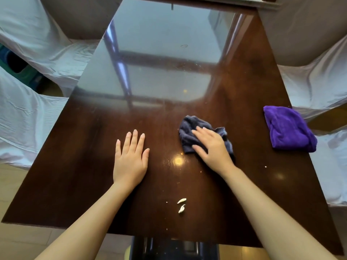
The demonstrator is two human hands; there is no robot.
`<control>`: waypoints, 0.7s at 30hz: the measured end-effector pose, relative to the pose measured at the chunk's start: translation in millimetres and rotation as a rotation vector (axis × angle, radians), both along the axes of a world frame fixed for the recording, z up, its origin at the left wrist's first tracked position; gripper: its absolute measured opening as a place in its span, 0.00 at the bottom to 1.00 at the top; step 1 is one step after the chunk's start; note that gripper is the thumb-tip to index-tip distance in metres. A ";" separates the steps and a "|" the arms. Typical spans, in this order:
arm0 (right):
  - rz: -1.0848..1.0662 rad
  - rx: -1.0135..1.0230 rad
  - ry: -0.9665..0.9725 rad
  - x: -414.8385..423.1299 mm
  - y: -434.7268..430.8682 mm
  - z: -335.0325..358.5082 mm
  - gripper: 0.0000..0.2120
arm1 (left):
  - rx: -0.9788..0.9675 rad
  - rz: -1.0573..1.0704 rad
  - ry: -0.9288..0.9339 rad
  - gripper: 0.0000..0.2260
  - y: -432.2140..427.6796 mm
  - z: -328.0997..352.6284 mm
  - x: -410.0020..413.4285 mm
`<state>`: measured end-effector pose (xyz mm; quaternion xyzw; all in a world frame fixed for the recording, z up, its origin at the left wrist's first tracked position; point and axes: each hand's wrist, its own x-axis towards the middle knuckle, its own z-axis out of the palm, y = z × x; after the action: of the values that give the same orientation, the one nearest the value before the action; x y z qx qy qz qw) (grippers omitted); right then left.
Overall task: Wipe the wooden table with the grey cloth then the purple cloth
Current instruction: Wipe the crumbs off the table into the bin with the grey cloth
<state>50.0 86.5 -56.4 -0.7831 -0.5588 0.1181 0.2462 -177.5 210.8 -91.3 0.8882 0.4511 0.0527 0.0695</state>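
A dark glossy wooden table (78, 175) fills the view. The grey cloth (187, 132) lies crumpled right of centre, and my right hand (210, 145) presses flat on top of it with fingers spread over the fabric. My left hand (131, 156) rests palm down on the bare wood to the left, fingers together, holding nothing. The purple cloth (289, 128) sits folded near the right edge of the table, untouched. Two small white scraps (182, 205) and a few crumbs lie on the wood near the front edge between my forearms.
Chairs draped in white covers stand along the left side (37, 53) and the right side (319, 81). The far half of the tabletop reflects a window. A dark chair back (174, 248) sits under the near edge.
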 end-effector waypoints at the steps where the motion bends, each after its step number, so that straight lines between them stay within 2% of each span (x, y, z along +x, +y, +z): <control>1: 0.018 0.008 -0.003 -11.9 -6.2 -0.4 0.22 | -0.003 0.002 0.002 0.25 0.1 -0.3 0.1; 5: 0.056 -0.001 0.021 -53.8 -27.6 -3.4 0.20 | -0.004 0.000 0.003 0.25 0.6 0.3 0.4; 17: -0.003 0.001 0.342 -104.7 -67.1 4.0 0.15 | -0.047 -0.016 0.004 0.23 -2.1 3.8 0.0; 21: -0.174 0.129 0.402 -87.3 -67.3 15.6 0.14 | -0.043 -0.017 -0.006 0.24 -26.4 5.2 -10.5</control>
<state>-37.3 19.2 -40.8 -0.7715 -0.4353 0.2141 0.4116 -188.0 184.3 -86.0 0.8900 0.4445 0.0453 0.0904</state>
